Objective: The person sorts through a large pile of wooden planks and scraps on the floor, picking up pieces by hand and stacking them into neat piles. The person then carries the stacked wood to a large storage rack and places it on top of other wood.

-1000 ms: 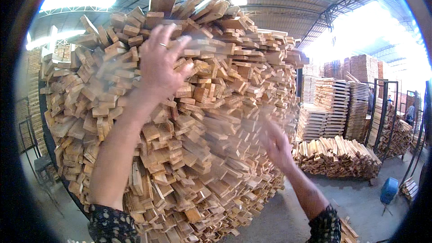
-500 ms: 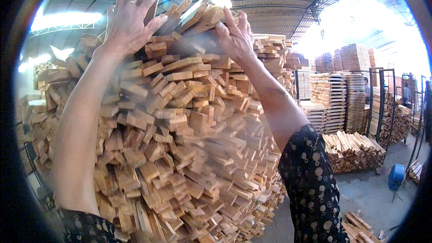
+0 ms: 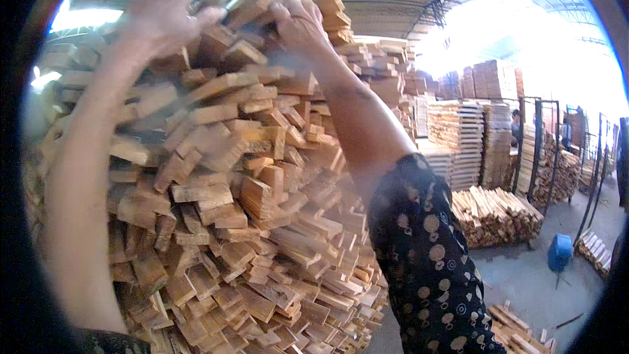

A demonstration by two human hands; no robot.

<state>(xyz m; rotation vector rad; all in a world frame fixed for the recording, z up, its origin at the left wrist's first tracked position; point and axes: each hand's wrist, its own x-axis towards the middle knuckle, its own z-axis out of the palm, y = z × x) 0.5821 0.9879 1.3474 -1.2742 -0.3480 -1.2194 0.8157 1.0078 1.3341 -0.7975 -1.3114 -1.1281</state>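
Both my arms reach up to the top of a tall heap of sawn wooden boards (image 3: 255, 196), whose cut ends face me. My left hand (image 3: 164, 10) is at the heap's upper left, fingers spread and smeared by motion, thumb stretched toward the boards. My right hand (image 3: 303, 26) lies against the right side of a top board (image 3: 252, 1), its fingers extended and thumb near the board's end. That board slants upward between my hands. Neither hand is visibly wrapped round a board, and the far fingertips are partly hidden or blurred.
More boards (image 3: 377, 52) are stacked behind at the right. Farther right stand neat slatted stacks (image 3: 453, 128), a low bundle (image 3: 495, 216), black metal frames (image 3: 537, 151) and a blue object (image 3: 560, 252) on the floor. Loose boards (image 3: 517, 331) lie lower right. People are in the distance.
The view has shifted, with the heap now larger and farther left. Both hands appear higher and farther left in the picture, still at the top boards.
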